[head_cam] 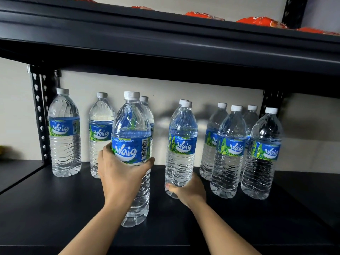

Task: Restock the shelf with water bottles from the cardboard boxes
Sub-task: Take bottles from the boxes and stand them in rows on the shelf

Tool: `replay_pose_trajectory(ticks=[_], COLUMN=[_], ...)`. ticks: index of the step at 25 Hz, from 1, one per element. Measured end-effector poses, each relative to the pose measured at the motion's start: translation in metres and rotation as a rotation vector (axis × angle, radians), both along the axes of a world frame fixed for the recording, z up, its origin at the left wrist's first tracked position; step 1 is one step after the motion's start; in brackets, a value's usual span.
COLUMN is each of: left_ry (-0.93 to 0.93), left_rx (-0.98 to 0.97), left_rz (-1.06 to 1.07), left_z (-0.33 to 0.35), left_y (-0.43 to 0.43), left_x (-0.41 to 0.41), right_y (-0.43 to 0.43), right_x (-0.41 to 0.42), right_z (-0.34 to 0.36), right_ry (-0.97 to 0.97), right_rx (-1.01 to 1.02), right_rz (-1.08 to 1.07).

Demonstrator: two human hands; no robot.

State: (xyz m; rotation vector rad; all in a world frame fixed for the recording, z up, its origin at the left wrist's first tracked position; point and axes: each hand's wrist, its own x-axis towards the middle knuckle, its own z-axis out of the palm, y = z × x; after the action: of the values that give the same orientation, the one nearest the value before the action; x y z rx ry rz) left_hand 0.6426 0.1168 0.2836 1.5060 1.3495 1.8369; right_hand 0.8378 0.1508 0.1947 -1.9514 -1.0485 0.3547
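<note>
My left hand [117, 173] is wrapped around the middle of a clear water bottle [131, 126] with a blue label and white cap, which stands upright near the front of the black shelf [55, 208]. My right hand [189, 190] grips the base of a second, identical bottle [182, 140], upright further back on the shelf. Several more such bottles stand along the back: two on the left [64, 133] and a group on the right [230, 151]. No cardboard box is in view.
The shelf above [165, 52] hangs low over the bottle caps and carries orange snack packets [261, 21]. Perforated black uprights [39, 115] stand at the back left and back right. A pale wall lies behind the bottles.
</note>
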Motion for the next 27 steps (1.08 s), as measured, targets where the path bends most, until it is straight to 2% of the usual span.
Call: replay_pose_trajectory(ticks=[16, 22, 27], left_ry=[0.011, 0.020, 0.040], left_rx=[0.010, 0.025, 0.069], left_rz=[0.001, -0.008, -0.029], left_z=[-0.002, 0.002, 0.010], left_y=[0.001, 0.011, 0.038], left_x=[-0.003, 0.002, 0.014], right_y=[-0.014, -0.024, -0.023], right_x=[0.000, 0.012, 0.012], right_z=[-0.008, -0.012, -0.016], right_ry=[-0.113, -0.326, -0.302], right_rx=[0.013, -0.081, -0.057], right_rz=[0.059, 0.165, 0.142])
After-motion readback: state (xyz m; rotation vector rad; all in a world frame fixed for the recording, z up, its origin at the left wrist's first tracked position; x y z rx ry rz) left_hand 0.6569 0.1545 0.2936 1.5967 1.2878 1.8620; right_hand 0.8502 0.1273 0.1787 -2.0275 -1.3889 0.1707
